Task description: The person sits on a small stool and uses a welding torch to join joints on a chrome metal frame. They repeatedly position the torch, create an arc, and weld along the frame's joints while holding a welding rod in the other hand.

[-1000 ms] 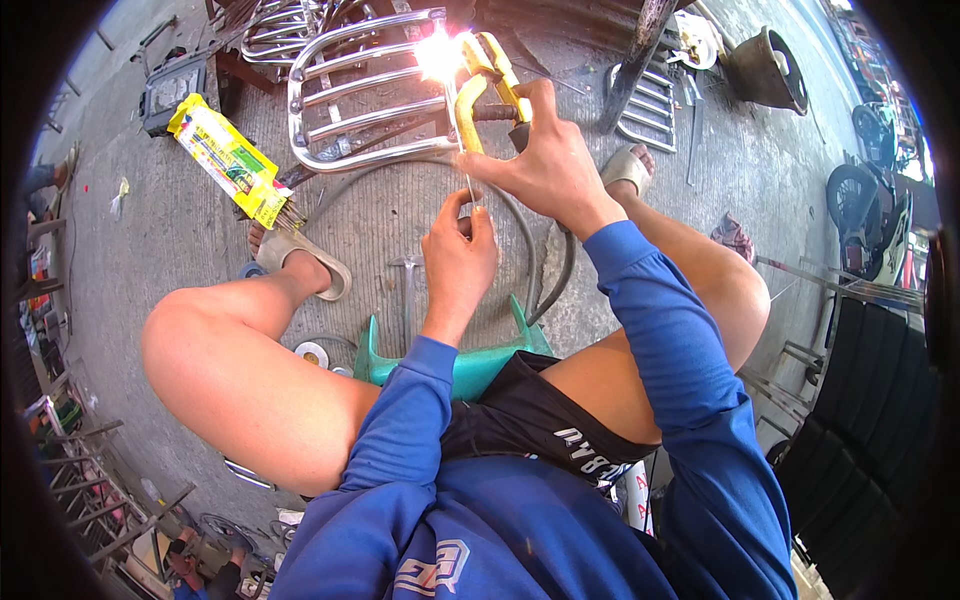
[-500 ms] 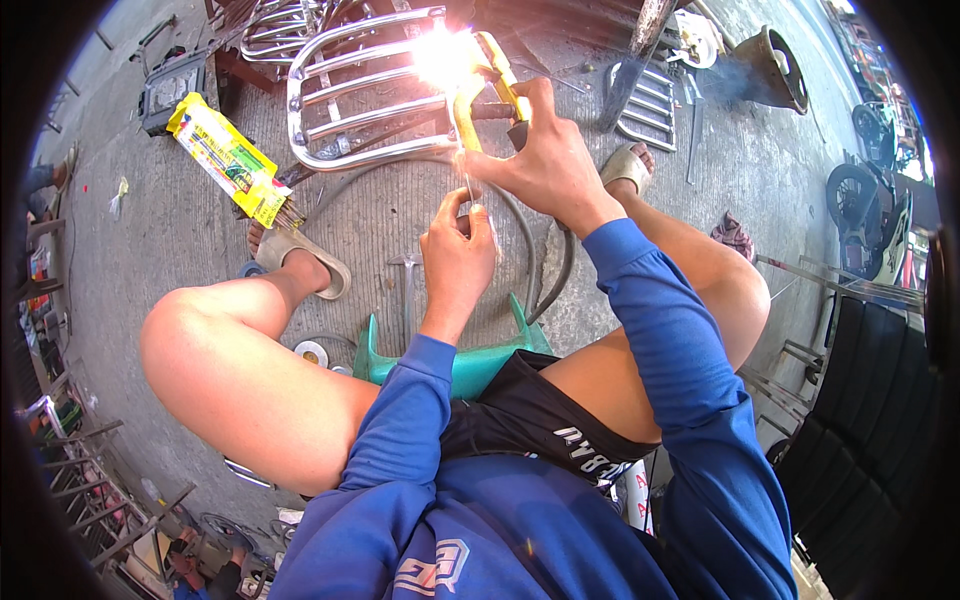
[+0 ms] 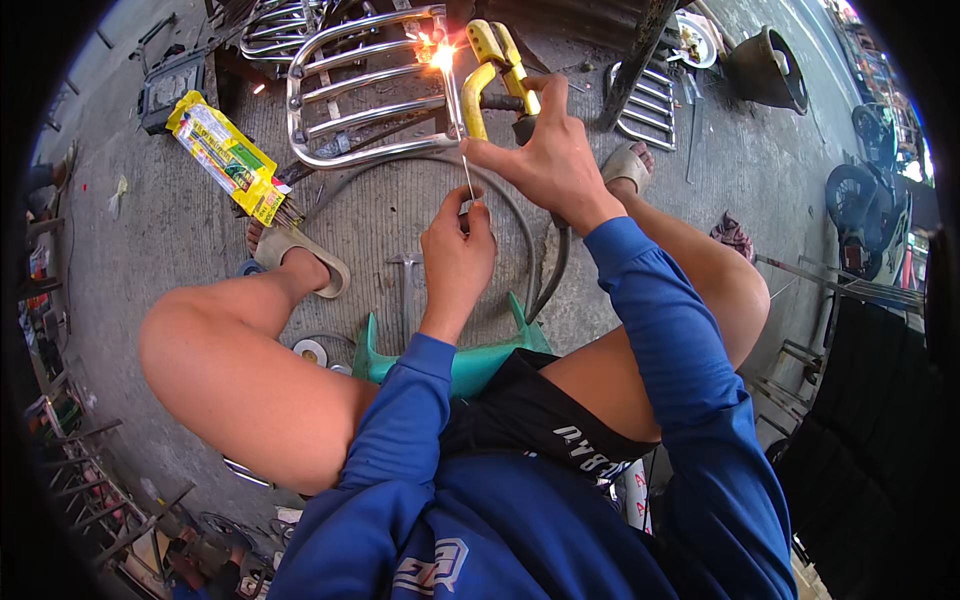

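My right hand (image 3: pixel 562 165) is closed around the dark handle of a yellow welding electrode holder (image 3: pixel 471 105), its thumb stretched toward my left hand. In my left hand (image 3: pixel 458 250), the fingers pinch a thin metal rod (image 3: pixel 467 175) that points up toward the frame's near right corner. Beyond both hands lies a shiny barred metal frame (image 3: pixel 375 157) with rounded corners. A bright glow and sparks (image 3: pixel 443 57) show on its right side rail, just left of the holder. The electrode's tip is hard to make out in the glare.
A yellow pack of welding rods (image 3: pixel 225 150) lies by my left foot. A hammer (image 3: pixel 407 290) rests on the concrete before a green stool (image 3: pixel 480 376). The cable (image 3: pixel 530 240) curves between my legs. A smaller barred frame (image 3: pixel 645 110) and a dark metal cylinder (image 3: pixel 765 72) are at far right.
The large white glare has shrunk to a small orange glow with sparks, and the smoke has thinned. The yellow holder has shifted slightly. Both hands keep nearly the same place.
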`<state>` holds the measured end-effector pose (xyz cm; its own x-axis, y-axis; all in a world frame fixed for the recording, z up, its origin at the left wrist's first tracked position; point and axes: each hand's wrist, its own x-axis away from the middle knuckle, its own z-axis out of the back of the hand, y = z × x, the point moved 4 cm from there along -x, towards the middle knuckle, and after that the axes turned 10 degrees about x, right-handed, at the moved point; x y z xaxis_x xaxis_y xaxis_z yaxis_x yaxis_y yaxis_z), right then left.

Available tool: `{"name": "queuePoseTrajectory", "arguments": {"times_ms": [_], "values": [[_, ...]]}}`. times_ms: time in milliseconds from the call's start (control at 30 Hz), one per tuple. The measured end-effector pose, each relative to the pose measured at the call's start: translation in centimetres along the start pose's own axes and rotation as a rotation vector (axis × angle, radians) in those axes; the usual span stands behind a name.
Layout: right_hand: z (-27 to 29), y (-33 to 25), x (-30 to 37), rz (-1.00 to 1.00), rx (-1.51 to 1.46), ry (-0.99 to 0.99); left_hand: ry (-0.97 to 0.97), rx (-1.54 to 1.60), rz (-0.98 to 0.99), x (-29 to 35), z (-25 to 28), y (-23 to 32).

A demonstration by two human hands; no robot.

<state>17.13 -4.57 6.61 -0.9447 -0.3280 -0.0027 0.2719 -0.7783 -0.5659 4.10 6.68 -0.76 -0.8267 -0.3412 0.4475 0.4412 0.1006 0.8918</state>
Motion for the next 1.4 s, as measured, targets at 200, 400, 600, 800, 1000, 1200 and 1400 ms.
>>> {"name": "queuePoseTrajectory", "arguments": {"times_ms": [200, 400, 600, 800, 1000, 1200, 1400], "values": [[-0.3, 0.5, 0.3, -0.069, 0.006, -0.092, 0.02, -0.029, -0.059, -0.3, -0.1, -0.8], [-0.9, 0.7, 0.1, -0.025, 0.069, -0.042, 0.018, -0.028, -0.05, -0.3, -0.1, -0.7], [-1.0, 0.7, 0.1, -0.057, 0.052, -0.106, 0.012, -0.024, -0.056, -0.1, 0.0, 0.2], [-0.7, 0.3, 0.0, -0.081, 0.005, -0.149, -0.052, 0.012, -0.026, 0.6, -0.1, 1.2], [-1.0, 0.6, -0.1, -0.086, 0.038, -0.138, -0.08, 0.041, -0.039, 0.5, -0.2, 0.8], [0.2, -0.9, -0.1, 0.398, 0.165, 0.138, -0.108, 0.146, -0.079, 0.9, -0.7, 0.9], [0.1, 0.1, -0.1, 0.018, -0.004, 0.023, -0.03, 0.05, -0.148, 0.3, -0.3, 1.2]]}}
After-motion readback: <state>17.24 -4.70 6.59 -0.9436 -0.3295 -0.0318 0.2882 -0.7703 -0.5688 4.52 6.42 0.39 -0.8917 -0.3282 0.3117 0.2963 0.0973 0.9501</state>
